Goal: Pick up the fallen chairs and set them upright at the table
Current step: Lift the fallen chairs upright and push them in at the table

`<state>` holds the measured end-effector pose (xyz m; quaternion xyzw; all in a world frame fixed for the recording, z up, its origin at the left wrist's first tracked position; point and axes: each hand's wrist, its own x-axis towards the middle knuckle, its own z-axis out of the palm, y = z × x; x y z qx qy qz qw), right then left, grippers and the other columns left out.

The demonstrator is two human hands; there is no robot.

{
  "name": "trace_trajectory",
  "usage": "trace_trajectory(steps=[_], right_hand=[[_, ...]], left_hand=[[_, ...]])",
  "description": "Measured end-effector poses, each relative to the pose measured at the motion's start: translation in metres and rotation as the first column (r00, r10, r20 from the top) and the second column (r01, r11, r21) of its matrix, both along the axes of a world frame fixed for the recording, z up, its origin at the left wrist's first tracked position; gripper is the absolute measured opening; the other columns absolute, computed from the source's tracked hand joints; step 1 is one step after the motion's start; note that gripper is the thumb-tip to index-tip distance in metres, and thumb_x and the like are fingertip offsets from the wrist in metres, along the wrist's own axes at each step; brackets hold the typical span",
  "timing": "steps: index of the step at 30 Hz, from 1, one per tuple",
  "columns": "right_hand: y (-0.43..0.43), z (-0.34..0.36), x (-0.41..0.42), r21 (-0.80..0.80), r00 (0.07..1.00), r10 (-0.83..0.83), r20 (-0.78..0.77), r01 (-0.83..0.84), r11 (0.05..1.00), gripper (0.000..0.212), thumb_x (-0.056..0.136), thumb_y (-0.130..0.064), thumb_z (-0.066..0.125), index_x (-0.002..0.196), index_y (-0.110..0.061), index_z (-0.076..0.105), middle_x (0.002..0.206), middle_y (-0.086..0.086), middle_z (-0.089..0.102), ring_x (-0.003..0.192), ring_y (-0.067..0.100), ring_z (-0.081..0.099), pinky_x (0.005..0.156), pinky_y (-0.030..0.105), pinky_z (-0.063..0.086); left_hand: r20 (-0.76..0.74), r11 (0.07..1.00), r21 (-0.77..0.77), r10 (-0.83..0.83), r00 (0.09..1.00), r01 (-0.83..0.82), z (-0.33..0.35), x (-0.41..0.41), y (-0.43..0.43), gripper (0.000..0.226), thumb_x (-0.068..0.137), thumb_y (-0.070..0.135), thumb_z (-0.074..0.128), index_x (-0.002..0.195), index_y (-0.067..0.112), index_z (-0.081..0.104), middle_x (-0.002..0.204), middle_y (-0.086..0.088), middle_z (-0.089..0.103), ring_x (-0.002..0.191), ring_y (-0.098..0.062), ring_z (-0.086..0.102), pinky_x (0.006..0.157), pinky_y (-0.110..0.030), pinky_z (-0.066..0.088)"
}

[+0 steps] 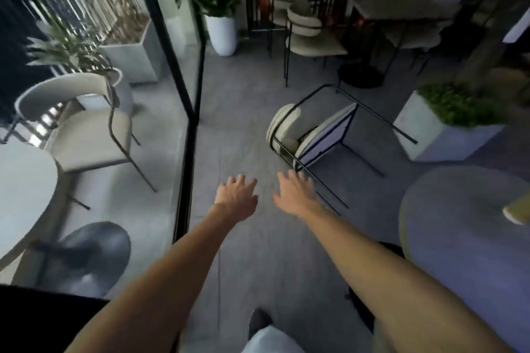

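A cream chair with a thin black frame [312, 135] lies tipped on its side on the grey floor, legs pointing right and toward me. A round grey table [464, 226] stands at the lower right. Both my arms reach forward over the floor. My right hand [295, 195] is open, fingers spread, just short of the chair's nearest black leg. My left hand [236, 196] is open too, a little to the left, holding nothing.
A glass wall with a black frame [186, 112] runs along the left; behind it stand an upright chair [83, 126] and a table. Upright chairs [307, 34] and a table are at the back. A white planter [438, 135] sits right of the fallen chair, a white pot [222, 34] farther back.
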<state>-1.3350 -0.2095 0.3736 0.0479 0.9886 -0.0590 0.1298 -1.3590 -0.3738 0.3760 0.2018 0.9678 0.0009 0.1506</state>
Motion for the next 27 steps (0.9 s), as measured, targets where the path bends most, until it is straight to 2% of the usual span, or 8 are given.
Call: trace_trajectory(steps=[6,17,22,27], right_hand=[[-0.003,0.011,-0.161,0.021,0.999,-0.036,-0.021,0.036,0.999,0.051,0.099,-0.049,0.042,0.139,-0.016,0.047,0.140,0.014,0.049,0.130,0.034,0.043,0.104,0.049,0.035],[0.026,-0.023,-0.444,0.068,0.985,-0.170,0.024,0.168,0.983,0.042,0.092,-0.040,0.054,0.126,-0.016,0.051,0.132,0.014,0.053,0.124,0.036,0.047,0.098,0.049,0.037],[0.056,-0.042,-0.531,0.095,0.981,-0.178,0.082,0.170,0.981,0.045,0.090,-0.040,0.060,0.127,-0.015,0.051,0.131,0.013,0.052,0.123,0.035,0.047,0.097,0.047,0.039],[0.097,-0.093,-0.613,0.106,0.972,-0.161,0.172,0.144,0.984,0.056,0.087,-0.041,0.067,0.134,-0.018,0.047,0.135,0.013,0.050,0.126,0.034,0.044,0.100,0.048,0.039]], left_hand=[[0.060,0.999,0.007,-0.051,0.997,0.051,0.004,-0.163,0.004,0.051,0.099,0.045,0.044,0.145,0.025,0.036,0.140,-0.009,0.046,0.128,-0.033,0.047,0.100,-0.049,0.043],[0.124,0.967,0.006,-0.255,0.959,0.256,-0.038,-0.490,0.050,0.053,0.098,0.045,0.044,0.146,0.023,0.038,0.141,-0.010,0.047,0.130,-0.033,0.046,0.101,-0.048,0.042],[0.217,0.955,-0.027,-0.284,0.934,0.296,-0.066,-0.592,0.088,0.054,0.098,0.045,0.045,0.146,0.021,0.038,0.142,-0.010,0.046,0.131,-0.033,0.045,0.101,-0.047,0.042],[0.287,0.950,-0.032,-0.290,0.913,0.311,-0.113,-0.671,0.139,0.059,0.096,0.049,0.048,0.147,0.020,0.038,0.142,-0.010,0.047,0.130,-0.033,0.047,0.101,-0.047,0.043]])
